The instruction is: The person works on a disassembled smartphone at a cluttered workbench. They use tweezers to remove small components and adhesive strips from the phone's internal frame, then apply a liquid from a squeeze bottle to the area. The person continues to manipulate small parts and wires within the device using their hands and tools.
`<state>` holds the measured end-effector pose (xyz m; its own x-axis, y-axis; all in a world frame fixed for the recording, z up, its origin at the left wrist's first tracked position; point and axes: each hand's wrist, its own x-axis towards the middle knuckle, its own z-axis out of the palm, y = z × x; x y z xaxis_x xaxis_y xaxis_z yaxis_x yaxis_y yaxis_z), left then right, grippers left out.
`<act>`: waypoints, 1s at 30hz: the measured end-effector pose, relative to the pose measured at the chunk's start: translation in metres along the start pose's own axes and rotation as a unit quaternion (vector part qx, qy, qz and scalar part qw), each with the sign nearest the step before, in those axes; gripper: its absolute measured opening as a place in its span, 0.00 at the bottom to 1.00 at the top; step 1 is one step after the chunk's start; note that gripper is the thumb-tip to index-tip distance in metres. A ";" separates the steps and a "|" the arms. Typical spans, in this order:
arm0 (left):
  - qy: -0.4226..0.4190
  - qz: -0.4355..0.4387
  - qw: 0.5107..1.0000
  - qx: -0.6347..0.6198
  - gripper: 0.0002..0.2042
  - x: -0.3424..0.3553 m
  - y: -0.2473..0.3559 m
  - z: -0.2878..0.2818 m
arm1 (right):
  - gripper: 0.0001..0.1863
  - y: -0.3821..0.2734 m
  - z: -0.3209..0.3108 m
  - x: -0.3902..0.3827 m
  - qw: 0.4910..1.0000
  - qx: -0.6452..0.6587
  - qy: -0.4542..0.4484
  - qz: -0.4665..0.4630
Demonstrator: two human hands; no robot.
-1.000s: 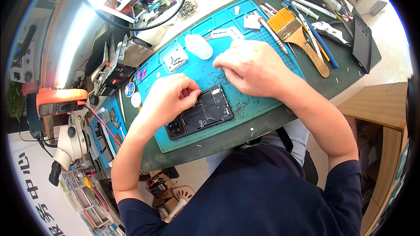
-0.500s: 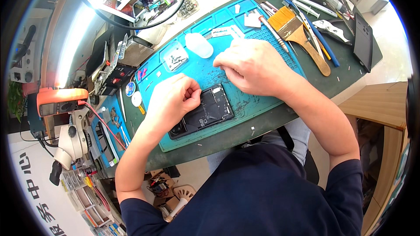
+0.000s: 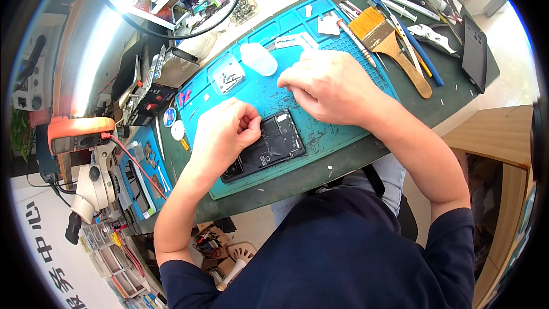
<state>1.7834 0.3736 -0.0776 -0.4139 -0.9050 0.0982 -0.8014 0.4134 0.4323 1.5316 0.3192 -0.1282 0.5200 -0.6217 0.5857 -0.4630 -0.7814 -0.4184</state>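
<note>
An opened smartphone (image 3: 277, 144) with its dark innards bare lies on the blue work mat (image 3: 337, 136). Over its upper left part is my left hand (image 3: 224, 133), closed with thumb and index finger pinched together. My right hand (image 3: 331, 87) is closed too, above the mat beyond the phone's right end, its fingertips pointing left. Whatever either pinch holds, if anything, is too small or hidden to make out. Beyond the phone are a white bottle (image 3: 259, 60) and a clear box (image 3: 227, 74) with small dark parts in it.
To the right lie a wide wooden brush (image 3: 394, 51), a screwdriver (image 3: 359, 47) and several other slim tools. An orange multimeter (image 3: 80, 134) with a red lead and a white microscope part (image 3: 97, 186) stand at the left. A black cable (image 3: 171, 35) loops over the back.
</note>
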 end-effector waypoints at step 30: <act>-0.054 -0.045 0.995 -0.075 0.05 0.001 -0.013 -0.012 | 0.07 0.000 -0.001 0.001 1.000 -0.002 -0.006 0.002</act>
<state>1.7983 0.3661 -0.0722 -0.3938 -0.9183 -0.0402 -0.7670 0.3042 0.5650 1.5314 0.3185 -0.1274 0.5273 -0.6249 0.5757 -0.4681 -0.7791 -0.4170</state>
